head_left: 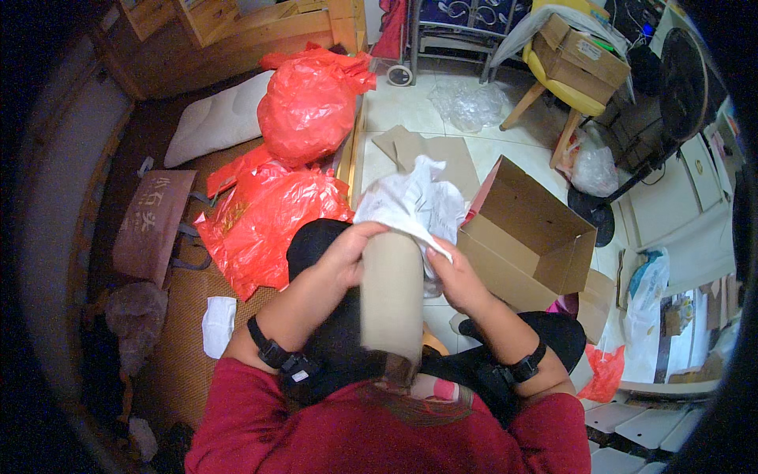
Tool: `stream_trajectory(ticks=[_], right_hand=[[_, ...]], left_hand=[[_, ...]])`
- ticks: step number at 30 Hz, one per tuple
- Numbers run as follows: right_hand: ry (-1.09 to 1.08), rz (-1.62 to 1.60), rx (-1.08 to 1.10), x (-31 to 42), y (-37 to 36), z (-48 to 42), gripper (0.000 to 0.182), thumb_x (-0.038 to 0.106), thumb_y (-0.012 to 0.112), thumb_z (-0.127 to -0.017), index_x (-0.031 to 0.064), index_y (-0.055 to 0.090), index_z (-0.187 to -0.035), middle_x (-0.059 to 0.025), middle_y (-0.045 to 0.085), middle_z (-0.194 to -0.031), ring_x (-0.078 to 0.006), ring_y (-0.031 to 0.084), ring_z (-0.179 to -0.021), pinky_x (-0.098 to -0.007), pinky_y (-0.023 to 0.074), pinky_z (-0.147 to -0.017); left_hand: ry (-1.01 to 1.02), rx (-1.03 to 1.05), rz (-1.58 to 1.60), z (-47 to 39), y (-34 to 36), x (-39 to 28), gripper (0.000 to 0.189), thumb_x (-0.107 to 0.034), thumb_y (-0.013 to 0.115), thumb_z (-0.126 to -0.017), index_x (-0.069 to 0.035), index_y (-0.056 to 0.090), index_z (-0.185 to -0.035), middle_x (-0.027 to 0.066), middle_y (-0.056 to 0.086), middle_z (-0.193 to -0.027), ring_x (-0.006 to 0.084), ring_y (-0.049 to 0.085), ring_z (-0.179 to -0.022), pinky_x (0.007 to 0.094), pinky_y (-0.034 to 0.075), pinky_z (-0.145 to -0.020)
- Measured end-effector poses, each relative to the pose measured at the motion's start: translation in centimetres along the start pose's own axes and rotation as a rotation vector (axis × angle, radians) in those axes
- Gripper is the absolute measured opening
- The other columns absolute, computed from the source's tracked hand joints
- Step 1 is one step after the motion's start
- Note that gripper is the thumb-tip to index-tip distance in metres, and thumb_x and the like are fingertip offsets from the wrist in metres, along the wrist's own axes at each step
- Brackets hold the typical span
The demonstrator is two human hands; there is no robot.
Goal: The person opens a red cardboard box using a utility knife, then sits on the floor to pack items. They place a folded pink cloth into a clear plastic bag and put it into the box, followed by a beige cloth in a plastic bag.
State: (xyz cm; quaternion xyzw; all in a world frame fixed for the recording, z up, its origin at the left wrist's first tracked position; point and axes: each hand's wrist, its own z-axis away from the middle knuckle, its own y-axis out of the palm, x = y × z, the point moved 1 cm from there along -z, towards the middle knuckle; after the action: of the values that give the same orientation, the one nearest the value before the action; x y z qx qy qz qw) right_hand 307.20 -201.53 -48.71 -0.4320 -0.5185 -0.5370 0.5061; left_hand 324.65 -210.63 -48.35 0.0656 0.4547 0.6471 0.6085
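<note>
Over my lap stands a beige, tube-shaped thing, possibly a boot shaft; its lower end, blurred, shows a brown inside. A crumpled white wrapper with faint print, paper or thin cloth, covers its far end. My left hand grips the tube's left side near the wrapper's edge, with the thumb on top. On the other side, my right hand pinches the wrapper's near edge between thumb and fingers. Whatever is inside the wrapper is hidden.
An open cardboard box lies right of my hands, with flat brown cardboard beyond. Red plastic bags and a white folded cloth or paper are at left, on a woven mat. A yellow chair stands far right.
</note>
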Motion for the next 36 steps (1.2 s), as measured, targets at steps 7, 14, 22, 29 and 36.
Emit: stream_trajectory(ticks=[7, 14, 22, 29, 36], right_hand=[[0.362, -0.545, 0.075, -3.9, -1.0, 4.3, 0.040, 0.023, 0.041, -0.097, 0.0008, 0.043, -0.130, -0.0091, 0.055, -0.122, -0.0176, 0.051, -0.112, -0.0317, 0.0396, -0.097], [0.439, -0.769, 0.092, -5.2, -1.4, 6.2, 0.045, 0.025, 0.040, -0.097, 0.0038, 0.034, -0.136, -0.0124, 0.051, -0.128, -0.0214, 0.054, -0.113, -0.0363, 0.0438, -0.096], [0.457, -0.805, 0.085, -5.3, -2.2, 6.9, 0.046, 0.025, 0.041, -0.097, 0.0044, 0.033, -0.137, -0.0128, 0.048, -0.132, -0.0230, 0.051, -0.117, -0.0393, 0.0411, -0.099], [0.544, -0.827, 0.126, -7.2, -3.2, 7.5, 0.047, 0.026, 0.039, -0.097, 0.0025, 0.032, -0.137, -0.0149, 0.046, -0.133, -0.0268, 0.049, -0.120, -0.0426, 0.0384, -0.102], [0.562, -0.780, 0.188, -7.1, -3.3, 7.4, 0.046, 0.027, 0.039, -0.098, 0.0009, 0.034, -0.136, -0.0163, 0.047, -0.132, -0.0291, 0.049, -0.119, -0.0452, 0.0390, -0.101]], left_hand=[[-0.050, -0.013, -0.068, -0.7, -0.4, 4.6, 0.036, -0.018, 0.044, -0.088, 0.003, 0.049, -0.117, 0.0160, 0.060, -0.106, 0.0283, 0.060, -0.099, 0.0438, 0.048, -0.088], [-0.255, 0.000, -0.272, 0.1, 0.3, 5.3, 0.035, -0.036, 0.045, -0.090, -0.010, 0.059, -0.108, 0.0087, 0.064, -0.101, 0.0229, 0.064, -0.088, 0.0388, 0.053, -0.078], [0.502, 0.309, -1.245, -2.6, -2.3, 7.4, 0.032, -0.033, 0.051, -0.087, -0.010, 0.061, -0.106, 0.0108, 0.062, -0.106, 0.0251, 0.059, -0.099, 0.0396, 0.047, -0.085], [0.482, 0.888, -1.949, -4.2, -1.3, 9.2, 0.022, -0.019, 0.056, -0.082, -0.008, 0.064, -0.099, 0.0136, 0.062, -0.106, 0.0301, 0.058, -0.097, 0.0392, 0.047, -0.082], [0.269, 0.951, -2.089, -6.8, 0.1, 12.9, 0.020, -0.018, 0.056, -0.081, -0.008, 0.063, -0.097, 0.0131, 0.061, -0.102, 0.0301, 0.059, -0.095, 0.0394, 0.047, -0.080]])
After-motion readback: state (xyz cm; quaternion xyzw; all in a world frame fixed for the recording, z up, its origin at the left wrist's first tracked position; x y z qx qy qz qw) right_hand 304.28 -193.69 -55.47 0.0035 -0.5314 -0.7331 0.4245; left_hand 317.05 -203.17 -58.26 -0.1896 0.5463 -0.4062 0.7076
